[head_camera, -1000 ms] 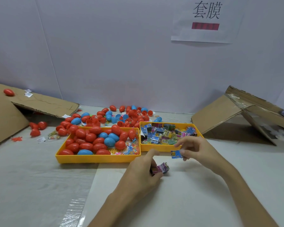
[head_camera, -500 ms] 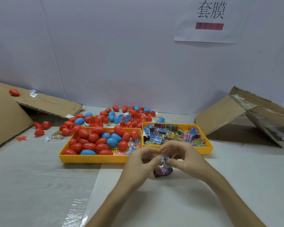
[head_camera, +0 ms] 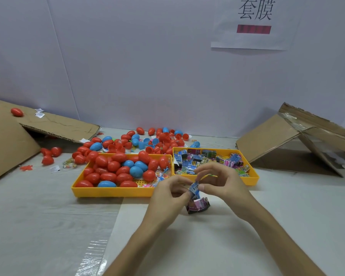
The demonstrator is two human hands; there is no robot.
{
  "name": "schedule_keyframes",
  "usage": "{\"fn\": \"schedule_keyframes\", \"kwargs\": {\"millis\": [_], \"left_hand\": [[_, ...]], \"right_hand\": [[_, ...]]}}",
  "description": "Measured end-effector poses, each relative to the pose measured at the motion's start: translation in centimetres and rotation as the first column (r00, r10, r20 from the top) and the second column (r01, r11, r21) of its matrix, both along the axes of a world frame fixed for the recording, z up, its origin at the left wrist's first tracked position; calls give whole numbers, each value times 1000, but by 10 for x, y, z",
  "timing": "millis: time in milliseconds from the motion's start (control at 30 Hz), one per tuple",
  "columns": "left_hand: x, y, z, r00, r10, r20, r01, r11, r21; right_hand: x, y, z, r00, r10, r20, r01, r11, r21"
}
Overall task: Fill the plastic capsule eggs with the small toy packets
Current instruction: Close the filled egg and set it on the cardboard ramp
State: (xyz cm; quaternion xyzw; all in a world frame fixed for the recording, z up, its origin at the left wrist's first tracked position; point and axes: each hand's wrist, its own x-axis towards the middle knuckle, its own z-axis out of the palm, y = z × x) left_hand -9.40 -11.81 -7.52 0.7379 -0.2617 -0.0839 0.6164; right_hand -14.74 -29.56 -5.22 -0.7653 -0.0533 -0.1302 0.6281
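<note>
My left hand (head_camera: 167,198) and my right hand (head_camera: 221,182) meet over the table and together pinch a small blue toy packet (head_camera: 194,189). Just below it a pink and black packet (head_camera: 199,205) lies on the table, apart from both hands. Behind them, a yellow tray (head_camera: 112,192) holds red and blue capsule eggs (head_camera: 116,170). A second yellow tray (head_camera: 253,176) to its right holds several small toy packets (head_camera: 205,159).
More red and blue eggs and egg halves (head_camera: 155,138) are strewn behind the trays by the white wall. Cardboard sheets lean at the left (head_camera: 12,136) and right (head_camera: 283,136). A few red eggs (head_camera: 48,154) lie loose at the left.
My right hand brought the blue packet from beside the right tray to my left hand. Both hands now pinch it above the pink packet, which my left hand has let go.
</note>
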Motion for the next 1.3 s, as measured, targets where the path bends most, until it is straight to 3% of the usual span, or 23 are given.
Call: {"fn": "schedule_keyframes", "kwargs": {"millis": [300, 467, 600, 967, 1300], "left_hand": [[0, 1, 1, 982, 174, 80, -170, 984, -50], [-3, 2, 0, 925, 306, 228, -300, 952, -60], [-5, 1, 0, 909, 297, 294, -294, 954, -54], [-4, 2, 3, 932, 227, 284, -236, 972, -4], [-4, 1, 2, 919, 227, 322, -253, 967, 42]], "right_hand": [[0, 5, 0, 999, -34, -37, 37, 996, 82], [2, 15, -2, 986, -11, -167, 37, 988, 151], [2, 14, -3, 977, 64, -203, -29, 985, 171], [-1, 14, 0, 997, 40, -64, -21, 963, 269], [-1, 13, 3, 990, 71, -123, -30, 950, 312]]}}
